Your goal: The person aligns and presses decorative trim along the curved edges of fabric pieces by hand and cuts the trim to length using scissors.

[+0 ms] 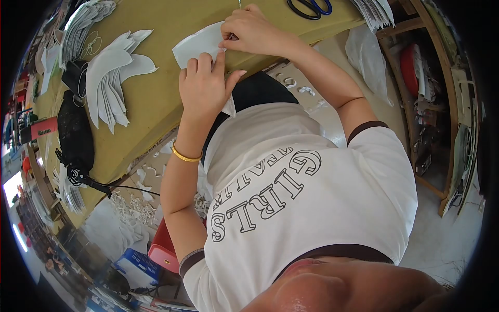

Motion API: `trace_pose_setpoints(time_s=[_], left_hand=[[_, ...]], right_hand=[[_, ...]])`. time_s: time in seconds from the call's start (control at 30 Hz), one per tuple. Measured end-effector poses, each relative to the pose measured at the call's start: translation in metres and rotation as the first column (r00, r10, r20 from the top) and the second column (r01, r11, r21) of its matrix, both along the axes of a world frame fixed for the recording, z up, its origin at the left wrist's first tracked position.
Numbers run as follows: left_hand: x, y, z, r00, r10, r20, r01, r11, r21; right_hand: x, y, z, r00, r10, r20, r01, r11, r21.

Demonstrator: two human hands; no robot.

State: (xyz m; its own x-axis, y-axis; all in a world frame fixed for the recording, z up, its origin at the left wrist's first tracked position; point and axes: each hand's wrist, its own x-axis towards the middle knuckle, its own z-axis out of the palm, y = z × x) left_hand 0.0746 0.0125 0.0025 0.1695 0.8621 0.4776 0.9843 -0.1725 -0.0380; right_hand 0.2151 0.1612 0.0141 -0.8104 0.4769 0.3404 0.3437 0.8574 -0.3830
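A white curved piece of sheet material (196, 42) lies at the edge of the table, under both hands. My left hand (205, 86) rests on its near side, fingers stretched out and thumb apart, pressing the piece down. My right hand (254, 32) is closed over the piece's right end. A thin tool (239, 4) sticks out above its fingers; most of it is hidden in the grip, so its kind is unclear. The right fingertips almost meet the left index finger at the piece's edge.
Stacked white curved pieces (112, 73) lie left on the yellow-green table cover (150, 99), near a black cloth bundle (75, 130). Dark-handled scissors (311, 7) lie at the top. A red stool (165, 247) and blue basket (138, 265) stand below; a wooden shelf (416, 104) stands right.
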Motion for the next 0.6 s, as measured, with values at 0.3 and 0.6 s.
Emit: trace_pose_setpoints(time_s=[0.3, 0.6], left_hand=[[-0.010, 0.011, -0.006, 0.989, -0.130, 0.077, 0.123, 0.989, 0.086], [-0.014, 0.019, -0.005, 0.984, -0.165, 0.065, 0.160, 0.984, 0.077]], right_hand=[[0.021, 0.013, 0.016, 0.993, -0.099, 0.070, 0.094, 0.994, 0.063], [0.022, 0.009, -0.003, 0.990, -0.142, -0.005, 0.142, 0.989, 0.047]])
